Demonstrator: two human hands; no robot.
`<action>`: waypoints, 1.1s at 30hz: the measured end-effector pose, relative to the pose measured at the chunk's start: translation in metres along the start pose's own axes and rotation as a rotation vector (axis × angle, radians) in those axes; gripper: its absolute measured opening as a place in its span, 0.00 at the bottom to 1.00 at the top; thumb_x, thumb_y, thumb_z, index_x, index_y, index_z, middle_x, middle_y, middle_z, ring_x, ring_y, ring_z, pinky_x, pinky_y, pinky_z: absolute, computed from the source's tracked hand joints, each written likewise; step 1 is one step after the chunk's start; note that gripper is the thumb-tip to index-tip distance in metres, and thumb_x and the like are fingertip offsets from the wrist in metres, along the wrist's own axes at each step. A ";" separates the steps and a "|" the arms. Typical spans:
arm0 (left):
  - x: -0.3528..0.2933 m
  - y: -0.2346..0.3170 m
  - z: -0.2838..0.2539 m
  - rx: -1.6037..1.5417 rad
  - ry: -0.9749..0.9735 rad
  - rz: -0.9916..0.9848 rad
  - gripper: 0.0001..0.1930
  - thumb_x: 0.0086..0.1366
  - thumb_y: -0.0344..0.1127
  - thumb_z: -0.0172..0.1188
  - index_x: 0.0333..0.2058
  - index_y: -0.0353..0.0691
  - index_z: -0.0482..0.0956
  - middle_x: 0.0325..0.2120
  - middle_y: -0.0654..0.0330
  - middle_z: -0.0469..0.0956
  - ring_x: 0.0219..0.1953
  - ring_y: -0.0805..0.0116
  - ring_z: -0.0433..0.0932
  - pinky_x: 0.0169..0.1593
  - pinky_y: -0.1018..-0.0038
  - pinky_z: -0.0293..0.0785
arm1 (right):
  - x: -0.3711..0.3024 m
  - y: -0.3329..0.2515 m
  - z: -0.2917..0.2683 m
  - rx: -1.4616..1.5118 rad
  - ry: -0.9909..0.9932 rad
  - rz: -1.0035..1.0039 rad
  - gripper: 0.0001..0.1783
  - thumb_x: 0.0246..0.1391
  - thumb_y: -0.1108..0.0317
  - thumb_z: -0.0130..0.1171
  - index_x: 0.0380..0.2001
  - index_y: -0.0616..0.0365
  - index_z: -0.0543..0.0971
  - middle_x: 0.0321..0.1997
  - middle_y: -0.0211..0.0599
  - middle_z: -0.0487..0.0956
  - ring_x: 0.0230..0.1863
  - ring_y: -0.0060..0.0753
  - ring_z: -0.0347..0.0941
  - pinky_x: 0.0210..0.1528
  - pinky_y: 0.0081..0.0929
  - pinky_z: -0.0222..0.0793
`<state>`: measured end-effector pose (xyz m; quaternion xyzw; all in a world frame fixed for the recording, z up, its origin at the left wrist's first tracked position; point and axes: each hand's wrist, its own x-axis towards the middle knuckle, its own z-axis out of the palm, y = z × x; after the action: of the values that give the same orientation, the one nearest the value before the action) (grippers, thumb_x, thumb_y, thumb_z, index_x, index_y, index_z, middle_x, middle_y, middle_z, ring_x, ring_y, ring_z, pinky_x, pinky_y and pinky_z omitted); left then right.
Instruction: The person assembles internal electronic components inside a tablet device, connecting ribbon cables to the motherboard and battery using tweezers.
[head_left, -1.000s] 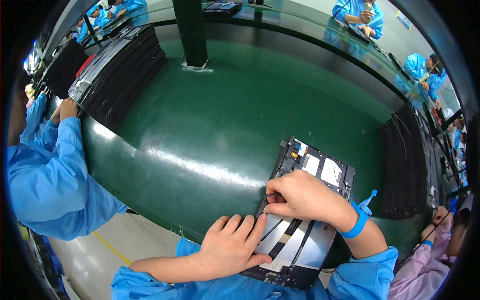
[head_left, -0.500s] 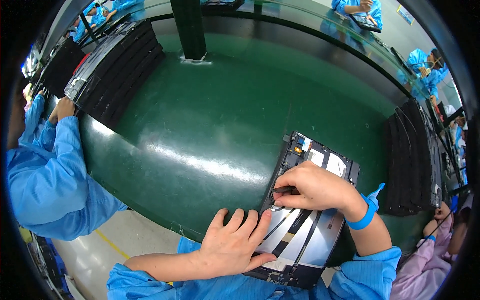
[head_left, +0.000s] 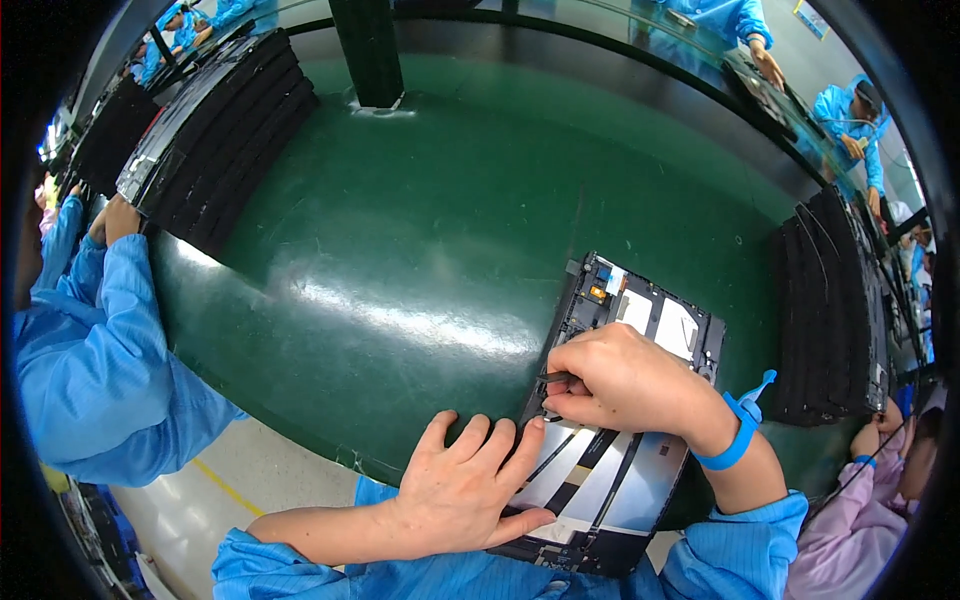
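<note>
An opened tablet (head_left: 655,478) lies tilted at the table's near edge, its silver battery panels, dark ribbon strips and black frame exposed. My left hand (head_left: 462,490) is spread out at its lower left edge. The thumb rests on the tablet and the index fingertip touches its left border. My right hand (head_left: 628,382) is closed over the tablet's left side, pinching a thin black tool (head_left: 553,378). That tool's working tip is hidden under my fingers, so its exact kind does not show. A blue band (head_left: 738,432) circles my right wrist.
On the green table (head_left: 430,220) stand a tall stack of black panels (head_left: 225,135) at far left and another stack (head_left: 825,310) at right. A dark post (head_left: 366,60) rises at the back. Co-workers sit at left (head_left: 90,340), at right (head_left: 860,520) and across the table.
Both hands stay almost where they were on the tablet, with the right one still pinching the tool. The view shifts slightly. Across the table, a co-worker's hand has reached down toward a panel.
</note>
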<state>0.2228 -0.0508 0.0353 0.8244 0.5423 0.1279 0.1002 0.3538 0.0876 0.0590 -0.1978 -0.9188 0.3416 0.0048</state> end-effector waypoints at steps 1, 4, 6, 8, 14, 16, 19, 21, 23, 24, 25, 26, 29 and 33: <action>0.000 -0.001 0.000 -0.001 -0.001 0.000 0.32 0.46 0.57 0.47 0.42 0.34 0.64 0.29 0.55 0.65 0.33 0.63 0.62 0.38 0.64 0.57 | 0.000 0.000 0.001 0.001 -0.001 0.001 0.07 0.33 0.70 0.51 0.14 0.64 0.71 0.15 0.45 0.71 0.22 0.43 0.70 0.25 0.32 0.66; 0.002 -0.001 0.000 -0.015 0.027 0.017 0.32 0.47 0.57 0.47 0.41 0.34 0.64 0.29 0.56 0.65 0.33 0.63 0.62 0.38 0.65 0.57 | -0.005 -0.004 0.003 -0.085 0.055 -0.017 0.06 0.33 0.70 0.51 0.15 0.63 0.70 0.15 0.44 0.71 0.21 0.43 0.70 0.24 0.33 0.66; 0.001 -0.001 0.001 -0.013 0.052 0.024 0.31 0.47 0.57 0.46 0.41 0.34 0.64 0.28 0.56 0.65 0.32 0.63 0.62 0.38 0.66 0.57 | -0.007 -0.005 0.005 -0.141 0.111 -0.011 0.07 0.34 0.70 0.55 0.16 0.62 0.71 0.15 0.38 0.69 0.18 0.38 0.68 0.20 0.26 0.63; 0.001 -0.002 0.001 -0.007 0.045 0.026 0.31 0.47 0.57 0.46 0.41 0.34 0.64 0.28 0.56 0.65 0.32 0.63 0.62 0.37 0.66 0.57 | -0.010 -0.004 0.005 -0.155 0.146 -0.023 0.07 0.34 0.70 0.56 0.17 0.61 0.71 0.15 0.38 0.70 0.19 0.38 0.68 0.20 0.26 0.63; -0.001 -0.001 0.001 0.011 0.053 0.035 0.33 0.46 0.58 0.47 0.41 0.33 0.64 0.28 0.55 0.65 0.32 0.62 0.63 0.38 0.65 0.58 | -0.014 0.013 -0.004 -0.070 0.217 -0.033 0.06 0.34 0.69 0.56 0.19 0.60 0.73 0.19 0.38 0.72 0.20 0.36 0.69 0.24 0.25 0.64; 0.000 -0.001 0.000 0.016 0.041 0.040 0.34 0.45 0.59 0.48 0.41 0.32 0.64 0.27 0.55 0.66 0.33 0.61 0.64 0.40 0.64 0.58 | -0.012 0.015 -0.011 -0.140 0.219 0.039 0.06 0.33 0.69 0.56 0.18 0.60 0.74 0.18 0.38 0.72 0.21 0.35 0.69 0.24 0.25 0.64; 0.000 -0.002 -0.001 0.012 0.023 0.051 0.35 0.45 0.59 0.48 0.41 0.32 0.64 0.27 0.54 0.66 0.33 0.60 0.64 0.39 0.64 0.59 | -0.009 0.019 -0.016 -0.145 0.247 0.032 0.07 0.34 0.68 0.55 0.18 0.60 0.74 0.18 0.41 0.72 0.23 0.39 0.69 0.25 0.29 0.64; 0.001 -0.002 -0.002 -0.006 0.012 0.054 0.35 0.45 0.60 0.48 0.41 0.32 0.64 0.28 0.54 0.66 0.34 0.59 0.64 0.40 0.64 0.59 | -0.005 0.020 -0.019 -0.159 0.245 0.039 0.08 0.35 0.66 0.53 0.19 0.60 0.73 0.18 0.43 0.72 0.24 0.42 0.69 0.26 0.32 0.65; 0.002 -0.003 -0.002 -0.014 0.006 0.058 0.34 0.46 0.59 0.47 0.41 0.32 0.64 0.28 0.53 0.66 0.34 0.60 0.64 0.39 0.64 0.59 | -0.001 0.022 -0.020 -0.172 0.240 0.027 0.08 0.34 0.67 0.53 0.18 0.60 0.74 0.18 0.43 0.72 0.23 0.42 0.70 0.26 0.32 0.65; 0.002 -0.003 -0.003 -0.020 0.002 0.058 0.33 0.47 0.59 0.46 0.41 0.33 0.64 0.29 0.53 0.65 0.34 0.61 0.64 0.39 0.64 0.59 | 0.001 0.024 -0.021 -0.171 0.242 0.027 0.08 0.34 0.67 0.53 0.18 0.60 0.74 0.18 0.43 0.72 0.23 0.42 0.70 0.26 0.32 0.65; 0.003 -0.004 -0.003 -0.019 0.000 0.059 0.33 0.47 0.59 0.46 0.41 0.33 0.64 0.29 0.53 0.65 0.34 0.61 0.64 0.39 0.64 0.59 | 0.003 0.025 -0.022 -0.181 0.238 0.039 0.07 0.33 0.68 0.54 0.17 0.62 0.74 0.18 0.42 0.72 0.22 0.40 0.69 0.25 0.29 0.65; 0.004 -0.004 -0.004 -0.030 -0.003 0.056 0.33 0.47 0.58 0.46 0.41 0.33 0.64 0.29 0.52 0.65 0.35 0.59 0.64 0.40 0.64 0.59 | 0.004 0.026 -0.022 -0.191 0.235 0.051 0.07 0.31 0.70 0.55 0.17 0.63 0.73 0.17 0.40 0.72 0.21 0.37 0.69 0.24 0.26 0.64; 0.009 -0.005 -0.005 -0.057 -0.003 0.059 0.31 0.47 0.57 0.48 0.40 0.33 0.65 0.31 0.51 0.64 0.37 0.57 0.64 0.41 0.64 0.59 | 0.006 0.029 -0.026 -0.199 0.217 0.078 0.07 0.31 0.70 0.55 0.16 0.63 0.73 0.17 0.40 0.72 0.20 0.37 0.69 0.23 0.26 0.64; 0.014 -0.007 -0.009 -0.119 0.046 0.058 0.24 0.47 0.51 0.52 0.36 0.36 0.66 0.32 0.52 0.64 0.36 0.58 0.65 0.39 0.67 0.62 | 0.009 0.027 -0.026 -0.172 0.202 0.103 0.07 0.31 0.69 0.54 0.15 0.63 0.73 0.16 0.40 0.72 0.19 0.38 0.69 0.22 0.26 0.64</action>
<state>0.2186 -0.0350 0.0431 0.8292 0.5117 0.1816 0.1330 0.3586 0.1257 0.0607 -0.2776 -0.9282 0.2399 0.0627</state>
